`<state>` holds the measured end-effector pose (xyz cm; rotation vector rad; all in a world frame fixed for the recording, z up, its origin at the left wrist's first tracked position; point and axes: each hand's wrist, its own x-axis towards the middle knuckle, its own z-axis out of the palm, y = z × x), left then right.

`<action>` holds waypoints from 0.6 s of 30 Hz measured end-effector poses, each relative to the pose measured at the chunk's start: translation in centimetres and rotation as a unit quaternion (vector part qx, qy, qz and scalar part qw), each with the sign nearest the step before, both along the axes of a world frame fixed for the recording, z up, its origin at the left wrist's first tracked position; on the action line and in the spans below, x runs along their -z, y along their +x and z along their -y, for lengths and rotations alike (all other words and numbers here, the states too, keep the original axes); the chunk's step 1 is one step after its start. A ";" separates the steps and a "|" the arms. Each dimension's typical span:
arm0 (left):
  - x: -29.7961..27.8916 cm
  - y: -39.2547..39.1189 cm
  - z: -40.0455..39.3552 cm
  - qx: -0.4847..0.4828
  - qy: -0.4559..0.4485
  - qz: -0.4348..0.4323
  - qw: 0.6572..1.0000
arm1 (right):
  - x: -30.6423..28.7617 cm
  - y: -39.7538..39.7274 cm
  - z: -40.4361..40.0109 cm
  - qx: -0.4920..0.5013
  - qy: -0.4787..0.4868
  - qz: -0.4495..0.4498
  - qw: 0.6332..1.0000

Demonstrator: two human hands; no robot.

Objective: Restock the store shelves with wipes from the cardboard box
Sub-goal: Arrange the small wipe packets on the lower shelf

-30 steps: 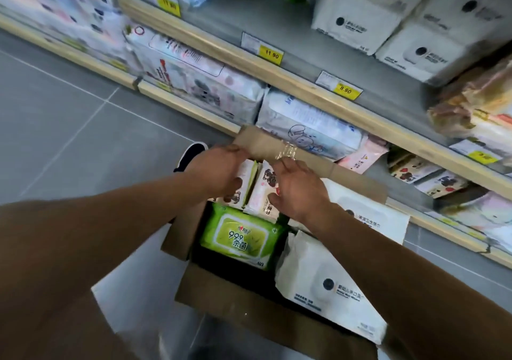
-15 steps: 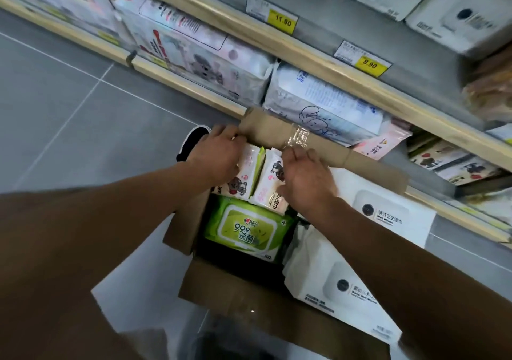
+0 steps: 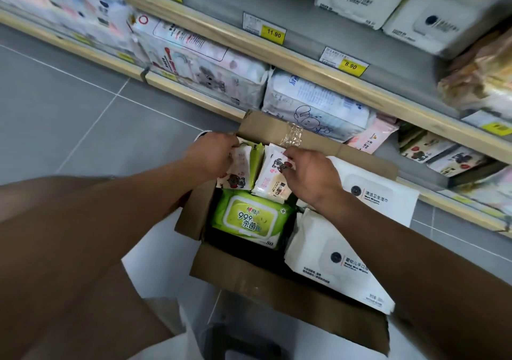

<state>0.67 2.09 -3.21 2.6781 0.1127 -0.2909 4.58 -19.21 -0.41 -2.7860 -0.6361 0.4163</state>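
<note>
Mid-frame, the open cardboard box (image 3: 249,276) holds the wipes; left hand (image 3: 210,154) grips one small cartoon pack (image 3: 235,171), right hand (image 3: 310,177) pinches its neighbour (image 3: 273,179), so this looks like the picking-out step. Next likely needs lifting both clear toward the lower shelf (image 3: 346,88), centre right. Legible: green pack (image 3: 250,215) "99.9", white pack (image 3: 332,257) "Baby Wet Wipes", shelf tags (image 3: 273,34) "11.90", "8.90"

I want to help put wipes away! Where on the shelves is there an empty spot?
Bare grey shelf shows behind the 11.90 tag and 8.90 tag, left of the white packs. The bottom shelf is crowded. Both hands grip small packs in the box.
</note>
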 end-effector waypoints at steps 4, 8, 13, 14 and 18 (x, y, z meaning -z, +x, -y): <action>-1.9 -1.6 -0.3 -0.015 -0.002 0.027 1.000 | -2.0 -0.7 0.8 0.016 0.030 0.016 0.999; -4.7 -3.0 0.1 -0.051 -0.029 0.098 0.993 | -4.5 -1.4 2.2 0.035 0.058 0.054 0.996; -9.4 -3.9 2.4 -0.065 -0.040 0.161 0.984 | -8.4 -2.5 5.3 0.052 0.121 0.113 0.985; -10.4 -4.0 3.1 -0.061 -0.044 0.174 0.982 | -9.2 -2.7 6.1 0.054 0.127 0.127 0.982; -13.6 -3.1 6.8 -0.016 -0.054 0.205 0.977 | -11.9 -2.8 10.5 0.076 0.119 0.171 0.975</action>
